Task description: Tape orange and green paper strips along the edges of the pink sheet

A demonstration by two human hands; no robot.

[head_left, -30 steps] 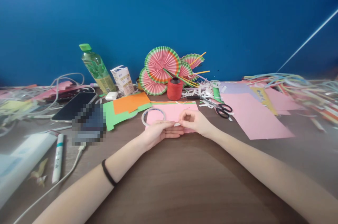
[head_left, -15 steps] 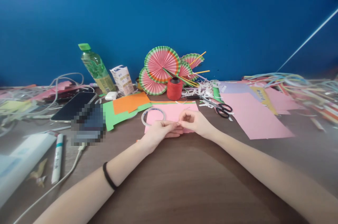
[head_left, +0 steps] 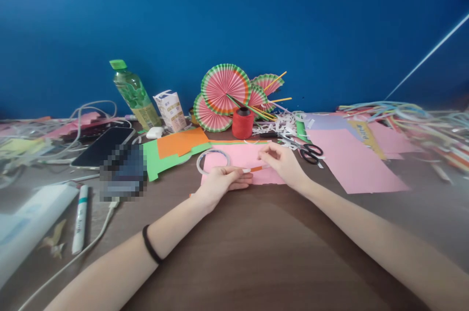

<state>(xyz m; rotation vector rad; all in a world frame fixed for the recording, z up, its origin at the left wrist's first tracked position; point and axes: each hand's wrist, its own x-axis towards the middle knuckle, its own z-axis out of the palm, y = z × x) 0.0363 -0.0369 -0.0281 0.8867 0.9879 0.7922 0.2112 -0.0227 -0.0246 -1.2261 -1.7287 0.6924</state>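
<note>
My left hand [head_left: 222, 185] is closed, thumb over fingers, on one end of a narrow orange strip [head_left: 257, 168] with a white tip. To its right, my right hand [head_left: 284, 162] is pinched, thumb against fingertips; whatever lies between them is too small to make out. The strip's far end reaches toward my right palm. Beneath both hands lies a pink paper sheet [head_left: 240, 155] with an orange and green edge showing behind it. A roll of clear tape [head_left: 198, 163] rests on the sheet's left edge, beside my left hand.
Black-handled scissors [head_left: 310, 154] and white paper scraps [head_left: 280, 123] lie right of centre. Behind stand a red thread spool [head_left: 242, 124], pleated paper fans [head_left: 224, 87], a carton [head_left: 170, 111] and a green bottle [head_left: 134, 96]. Pink paper [head_left: 357, 162] lies right, a marker [head_left: 79, 220] left.
My right hand has moved right and slightly up, away from my left fingertips. The orange strip now shows between the hands. My left hand has stayed almost in place.
</note>
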